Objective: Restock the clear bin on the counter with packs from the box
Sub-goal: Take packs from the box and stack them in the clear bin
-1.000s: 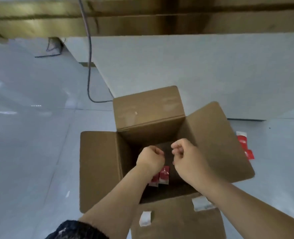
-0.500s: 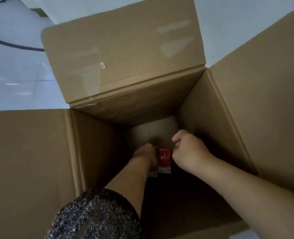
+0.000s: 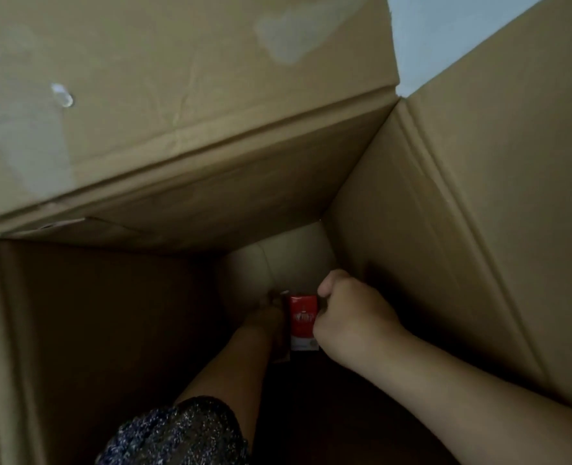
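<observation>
I am looking down into a tall open cardboard box (image 3: 445,229). Deep inside it stands a red pack (image 3: 303,318) with a white lower end. My right hand (image 3: 351,318) has its fingers curled on the pack's right edge. In shadow on the pack's left side, my left hand (image 3: 266,317) curls against it and against a second, barely visible pack (image 3: 280,344). The box floor around them is dark. The clear bin and the counter are out of view.
The box's far flap (image 3: 177,78) and right flap (image 3: 512,112) stand up and fill most of the view. A strip of pale wall (image 3: 445,28) shows between them. My dark sparkly sleeve (image 3: 177,434) is at the bottom.
My head has dropped much closer to the box, and both hands have gone deeper inside. The right hand has closed in on the red pack's right edge.
</observation>
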